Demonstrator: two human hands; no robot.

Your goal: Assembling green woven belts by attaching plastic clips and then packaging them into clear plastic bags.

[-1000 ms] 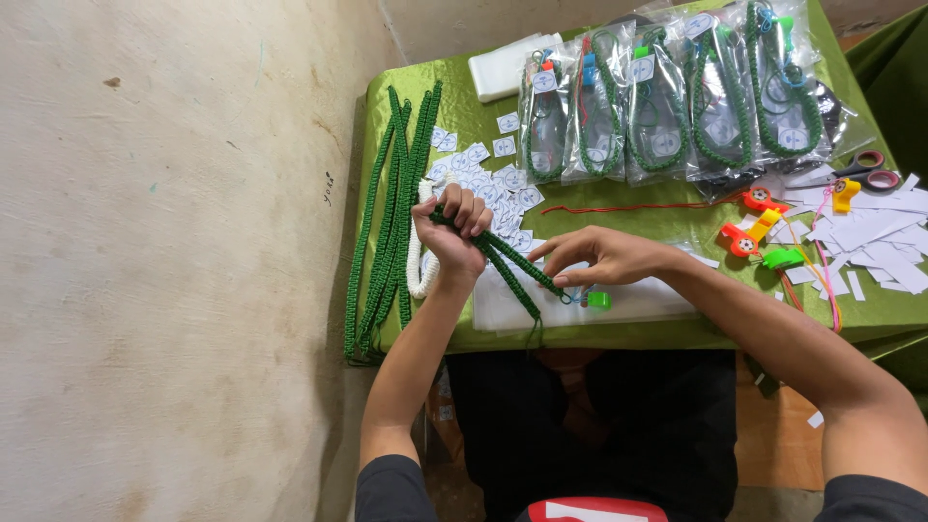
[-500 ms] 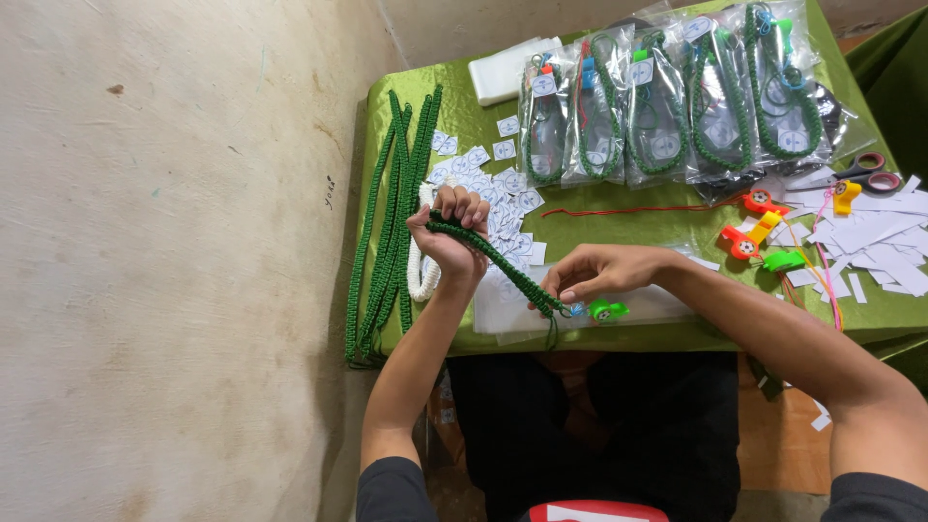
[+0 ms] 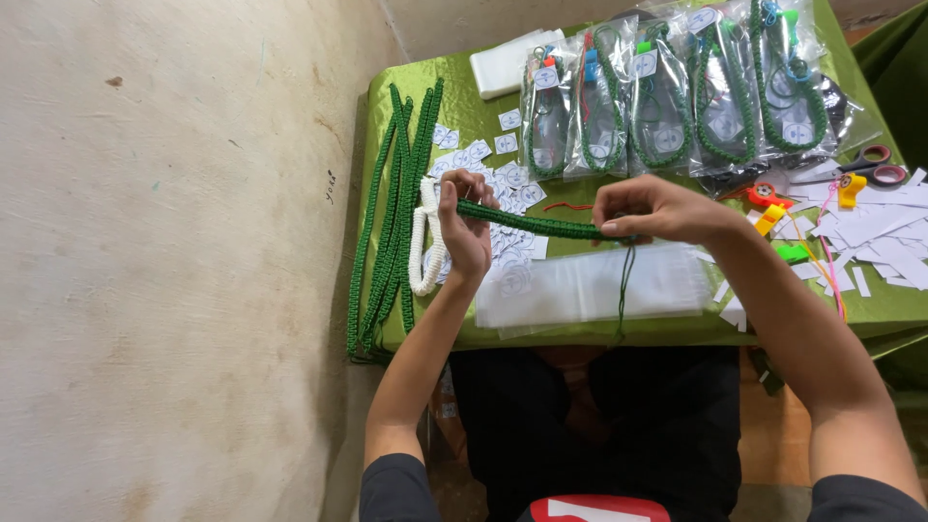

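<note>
Overhead, green cord [image 3: 541, 225] between hands

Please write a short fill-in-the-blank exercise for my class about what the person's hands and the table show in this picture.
1. Both hands hold a braided cord whose colour is ____.
2. The left hand grips one end of the cord and the ____ hand pinches the other.
3. The table is covered by a cloth coloured ____.
4. The scissors with red handles lie near the table's ____ edge.

Missing words: green; right; green; right
</note>
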